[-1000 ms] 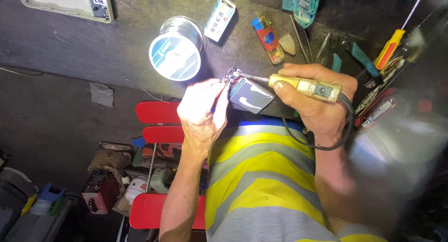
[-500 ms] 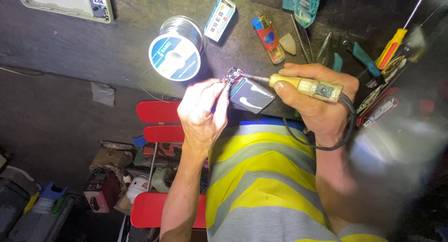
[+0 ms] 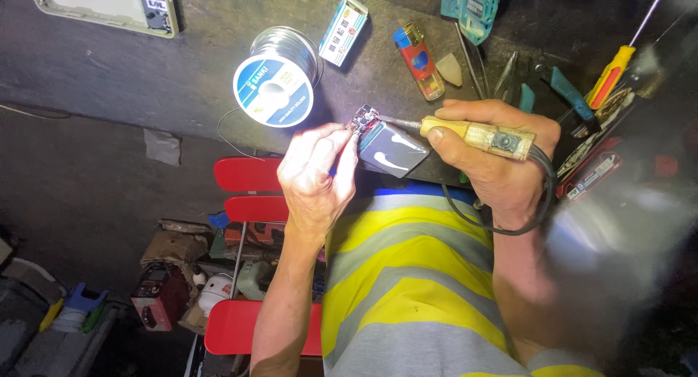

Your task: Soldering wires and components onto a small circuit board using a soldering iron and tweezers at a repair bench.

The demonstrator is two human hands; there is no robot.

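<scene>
Solder spool (image 3: pixel 275 86) is landmark: sits on dark bench (image 3: pixel 182 64), white-framed panel (image 3: pixel 109 2) well left of it.

Left hand (image 3: pixel 316 177) below-right of spool, fingers pinched together on small circuit board (image 3: pixel 363 119) atop dark rectangular battery block (image 3: pixel 392 150).

Right hand (image 3: pixel 502 162) further right of spool, fingers clamped round yellow-handled soldering iron (image 3: pixel 476 133); tip meets board.

Small box (image 3: pixel 344 29), lighter (image 3: pixel 418 53), yellow screwdriver (image 3: pixel 611 75) lie right of spool.

Judgement: brace both wrists, hold tip steady on one joint, keep fingertips off hot metal, avoid bridging neighbouring pads.
</scene>
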